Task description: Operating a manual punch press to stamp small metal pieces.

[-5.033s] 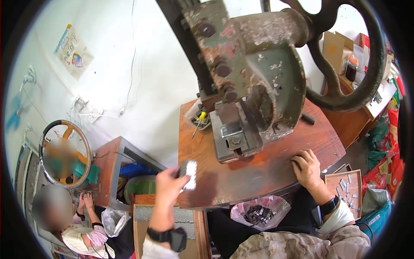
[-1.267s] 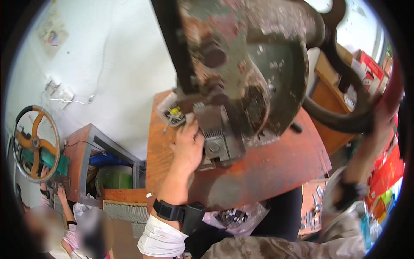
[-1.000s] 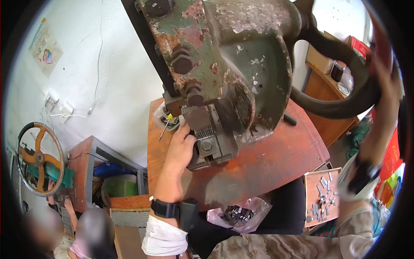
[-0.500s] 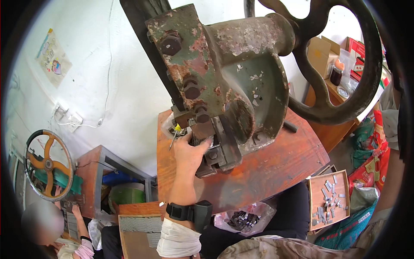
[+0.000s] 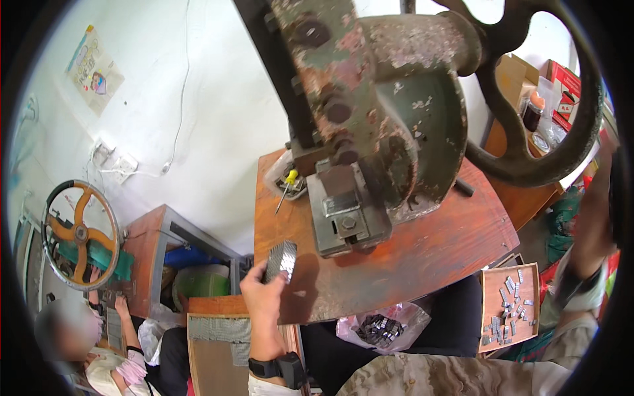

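Note:
My left hand (image 5: 263, 294) is closed around a small block of patterned grey metal strips (image 5: 282, 259), held over the front left of the wooden table. To its upper right stands a worn green flywheel press (image 5: 337, 86), its lower die (image 5: 347, 221) showing a shiny metal face beneath the ram. A yellow-handled screwdriver (image 5: 290, 178) rests on a small plastic tub of metal bits (image 5: 281, 173) left of the press. My right forearm (image 5: 591, 228) is raised at the right rim, blurred and dark. The fingers of that hand cannot be made out.
The press's big curved handwheel (image 5: 492, 125) fills the upper right. Below the table edge are a plastic bag of dark metal pieces (image 5: 380, 330) and a wooden tray (image 5: 490, 290) with scattered strips. A box of grey strips (image 5: 201, 340) stands lower left, near another person (image 5: 109, 356).
My left hand has drawn back from the press die, down and left, with the metal block in it. My right arm has come further into view at the right. The view has shifted.

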Motion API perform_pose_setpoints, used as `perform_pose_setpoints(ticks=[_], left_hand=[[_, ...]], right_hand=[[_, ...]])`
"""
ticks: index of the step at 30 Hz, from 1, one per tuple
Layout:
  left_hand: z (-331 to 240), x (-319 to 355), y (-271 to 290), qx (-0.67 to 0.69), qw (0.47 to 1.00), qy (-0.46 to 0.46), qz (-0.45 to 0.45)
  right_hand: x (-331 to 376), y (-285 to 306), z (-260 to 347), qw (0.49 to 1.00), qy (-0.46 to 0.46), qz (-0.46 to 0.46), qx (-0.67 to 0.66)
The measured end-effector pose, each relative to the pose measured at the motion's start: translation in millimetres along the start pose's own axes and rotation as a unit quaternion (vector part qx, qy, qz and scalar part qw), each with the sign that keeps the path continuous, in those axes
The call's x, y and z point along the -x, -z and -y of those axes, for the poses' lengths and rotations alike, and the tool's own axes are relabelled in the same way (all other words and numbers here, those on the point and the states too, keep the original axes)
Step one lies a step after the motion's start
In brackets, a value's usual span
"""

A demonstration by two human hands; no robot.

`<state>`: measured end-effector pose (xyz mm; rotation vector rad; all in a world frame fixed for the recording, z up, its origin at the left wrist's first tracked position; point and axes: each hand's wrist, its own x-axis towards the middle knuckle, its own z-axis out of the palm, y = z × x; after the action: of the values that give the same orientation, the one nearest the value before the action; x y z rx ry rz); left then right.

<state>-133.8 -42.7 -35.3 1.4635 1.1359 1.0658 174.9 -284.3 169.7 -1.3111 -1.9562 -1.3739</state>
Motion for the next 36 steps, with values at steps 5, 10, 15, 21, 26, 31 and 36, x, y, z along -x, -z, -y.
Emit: perform_pose_setpoints(ticks=[5,10,15,21,26,31,36], left_hand=[[42,43,-18,-0.298,0.91,-0.283,0.053],[48,55,-32,-0.239,0.944,-0.226,0.038],[53,57,-29,-0.223,0.95,-0.216,0.041],[55,54,-27,-0.234,0.946,-0.219,0.049],[35,55,-29,-0.262,0.941,-0.205,0.063],[23,56,-55,-0.48,0.849,-0.215,0.045],[25,58,-75,-0.48,0.837,-0.261,0.002]], right_hand=[[134,-95,92,0.912,-0.249,0.177,-0.272],[143,-143,170,0.892,-0.189,0.192,-0.363],[68,-166,208,0.89,-0.101,0.259,-0.362],[61,-191,212,0.881,-0.112,0.316,-0.335],[84,-185,203,0.887,-0.23,0.271,-0.296],[100,-170,193,0.861,-0.296,0.213,-0.354],[110,-170,189,0.844,-0.332,0.162,-0.388]])
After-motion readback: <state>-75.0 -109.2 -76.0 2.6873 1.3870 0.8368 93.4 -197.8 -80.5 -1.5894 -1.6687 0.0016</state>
